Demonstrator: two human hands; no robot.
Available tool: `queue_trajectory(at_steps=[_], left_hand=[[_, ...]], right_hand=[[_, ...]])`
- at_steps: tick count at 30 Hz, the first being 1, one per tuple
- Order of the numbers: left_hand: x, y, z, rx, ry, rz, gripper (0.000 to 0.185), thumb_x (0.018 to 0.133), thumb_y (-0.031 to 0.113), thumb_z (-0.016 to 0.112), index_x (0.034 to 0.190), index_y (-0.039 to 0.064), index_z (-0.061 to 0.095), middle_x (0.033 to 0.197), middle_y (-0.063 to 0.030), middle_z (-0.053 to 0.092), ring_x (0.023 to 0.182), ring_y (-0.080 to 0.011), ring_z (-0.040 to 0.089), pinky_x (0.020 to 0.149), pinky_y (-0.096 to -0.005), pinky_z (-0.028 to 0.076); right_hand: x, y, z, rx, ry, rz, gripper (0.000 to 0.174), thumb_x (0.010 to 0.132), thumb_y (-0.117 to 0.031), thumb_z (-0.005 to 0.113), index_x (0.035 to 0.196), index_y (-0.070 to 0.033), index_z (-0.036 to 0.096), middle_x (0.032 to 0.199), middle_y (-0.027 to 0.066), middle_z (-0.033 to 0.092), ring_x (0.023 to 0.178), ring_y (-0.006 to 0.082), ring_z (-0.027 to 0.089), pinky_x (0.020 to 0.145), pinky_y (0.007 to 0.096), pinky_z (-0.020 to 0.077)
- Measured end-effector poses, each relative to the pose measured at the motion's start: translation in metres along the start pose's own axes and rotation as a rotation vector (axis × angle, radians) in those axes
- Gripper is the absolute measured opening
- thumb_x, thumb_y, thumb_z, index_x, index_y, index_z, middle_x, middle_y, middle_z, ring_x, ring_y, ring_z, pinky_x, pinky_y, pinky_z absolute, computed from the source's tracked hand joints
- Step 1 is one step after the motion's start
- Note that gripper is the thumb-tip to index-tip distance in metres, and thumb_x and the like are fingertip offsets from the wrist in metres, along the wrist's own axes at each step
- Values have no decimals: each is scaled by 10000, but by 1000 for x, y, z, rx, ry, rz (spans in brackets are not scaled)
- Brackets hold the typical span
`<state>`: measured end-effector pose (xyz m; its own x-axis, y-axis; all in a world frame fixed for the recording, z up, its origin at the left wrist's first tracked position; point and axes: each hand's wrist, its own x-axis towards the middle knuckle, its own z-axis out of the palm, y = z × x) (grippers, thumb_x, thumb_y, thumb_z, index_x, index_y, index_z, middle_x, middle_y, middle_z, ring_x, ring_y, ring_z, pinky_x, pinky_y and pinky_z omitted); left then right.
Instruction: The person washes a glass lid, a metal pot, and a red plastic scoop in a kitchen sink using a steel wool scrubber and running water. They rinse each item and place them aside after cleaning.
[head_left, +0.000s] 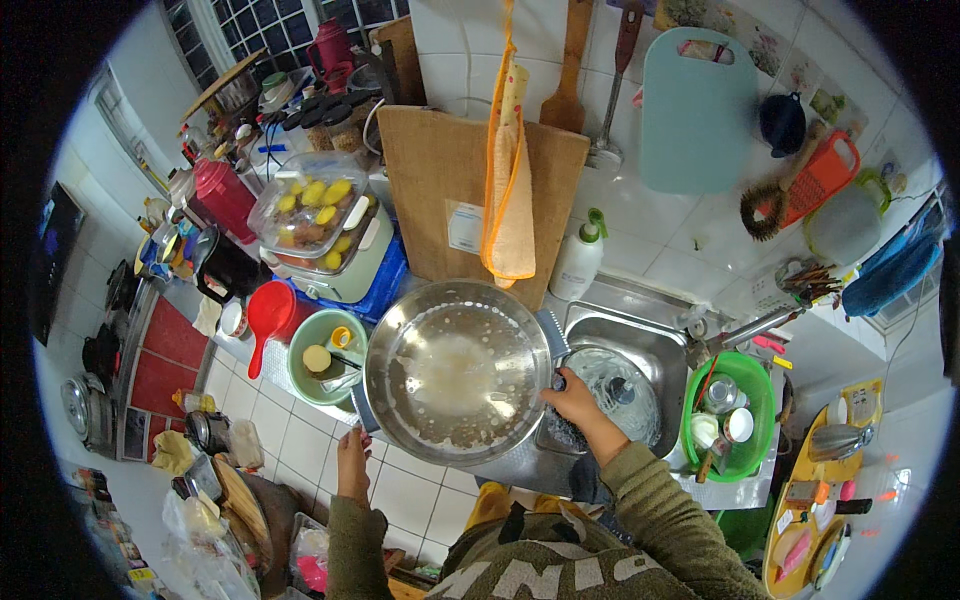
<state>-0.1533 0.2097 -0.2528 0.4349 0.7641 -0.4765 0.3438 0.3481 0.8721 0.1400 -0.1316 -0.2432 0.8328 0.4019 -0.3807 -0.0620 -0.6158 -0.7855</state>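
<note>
A wide stainless steel pan (457, 375) with grey side handles is in front of me, its inside wet with cloudy liquid and foam spots. My right hand (581, 405) is at its right rim, closed around a dark mesh scouring pad (562, 431) that shows on both sides of the fingers. At the lower end of the pan's left handle (365, 409) is my left hand (352, 461), fingers curled; whether they grip it is unclear. Right of the pan, a clear glass lid (619, 394) with a dark knob lies in the steel sink (667, 337).
A pale green basin (296, 352) with a sponge stands left of the pan, near a red ladle (274, 315). Behind are a food steamer (337, 262), a wooden board (427, 187) and a soap bottle (577, 262). Right of the sink sits a green basket (765, 420) of dishes under the faucet (757, 326).
</note>
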Motion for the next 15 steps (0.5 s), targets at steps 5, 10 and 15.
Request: queue_trajectory(at_steps=[5,10,15], left_hand=[[24,11,-4,-9,-115,68,254,973,332,572,908,87,587,781,18,575,696,-91,536,640,-254,421],[45,27,-5,-163,-315,3,277,980,314,572,822,89,542,719,31,508,620,-89,472,576,-245,385],[43,42,7,84,-226,-6,291,945,306,637,770,114,507,724,47,482,626,-74,429,577,-231,352]], right_hand=[[6,7,9,91,43,-45,701,725,-314,720,1296,35,513,1183,253,626,1072,369,624,929,379,474],[14,19,16,207,5,-84,673,741,-262,705,1302,50,503,1185,236,630,1025,341,637,907,364,482],[19,24,21,207,45,-60,606,745,-252,698,1240,66,553,1091,216,671,953,331,656,866,367,497]])
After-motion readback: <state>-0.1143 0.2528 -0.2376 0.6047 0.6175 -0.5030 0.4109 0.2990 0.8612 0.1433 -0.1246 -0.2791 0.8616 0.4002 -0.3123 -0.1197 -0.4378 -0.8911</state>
